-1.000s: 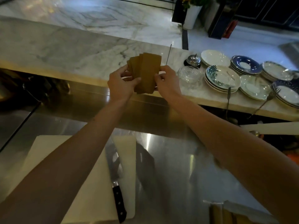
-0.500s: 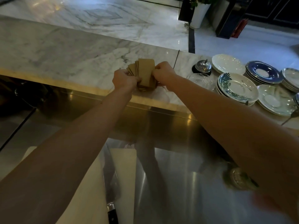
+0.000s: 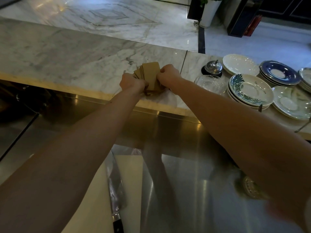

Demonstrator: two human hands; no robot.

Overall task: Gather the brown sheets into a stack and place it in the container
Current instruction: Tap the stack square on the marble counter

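Observation:
A fanned bundle of brown sheets [image 3: 150, 75] stands nearly upright over the front part of the marble counter [image 3: 72, 59]. My left hand [image 3: 131, 83] grips its left edge and my right hand [image 3: 168, 75] grips its right edge. The lower ends of the sheets are hidden between my hands, above something pale and see-through [image 3: 164, 96] on the counter; I cannot tell whether this is the container.
A glass dish [image 3: 210, 83], a call bell [image 3: 212, 67] and stacks of plates [image 3: 250, 89] crowd the counter's right. Below on the steel worktop [image 3: 188, 190] lie a cutting board [image 3: 127, 182] and a knife [image 3: 114, 190].
Both hands have carried the sheets forward and down from mid-air to just above the marble counter. The fan has been squeezed narrower between the hands.

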